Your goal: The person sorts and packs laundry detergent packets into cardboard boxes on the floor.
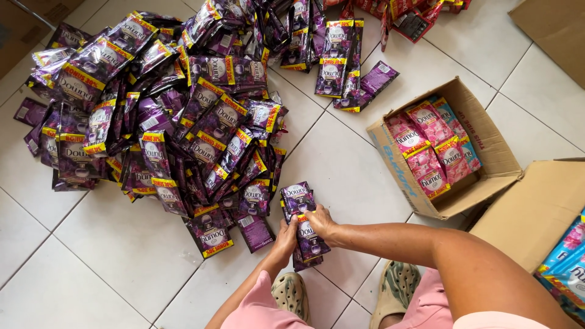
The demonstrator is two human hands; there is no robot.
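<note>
Both hands are closed around a small stack of dark purple sachets (pixel 303 210) held upright on the white tiled floor in front of me. My left hand (pixel 285 236) grips the stack's left side. My right hand (pixel 320 223) presses its right side and top. Just to the left lies a big heap of the same purple sachets (pixel 164 116), spread over the floor.
An open cardboard box (pixel 487 140) with pink and blue sachets (pixel 434 146) stands to the right. A second carton (pixel 536 207) with blue packs sits at the lower right. More purple sachets (pixel 341 58) lie further away. My feet in sandals (pixel 291 293) rest at the bottom.
</note>
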